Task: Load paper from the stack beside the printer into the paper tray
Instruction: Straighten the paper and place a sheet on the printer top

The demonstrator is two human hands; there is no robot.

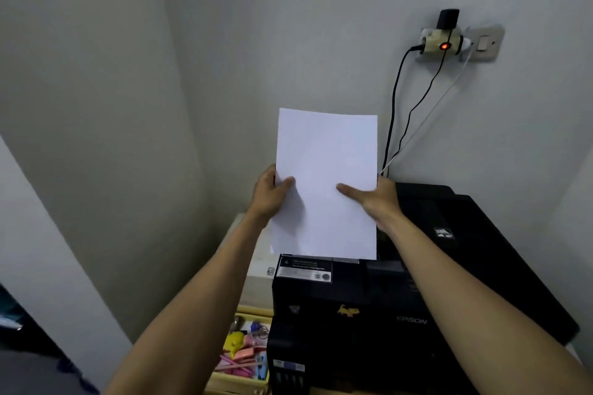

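I held the thin bundle of white rectangular paper sheets (325, 183) upright above the black plastic printer (401, 295), which lay at 5 o'clock in my view. My left hand (271, 194) and right hand (378, 197) pinched its two side edges, thumbs in front, fingers curled behind. I judged this kept the sheets square for the rear tray, which I could not see.
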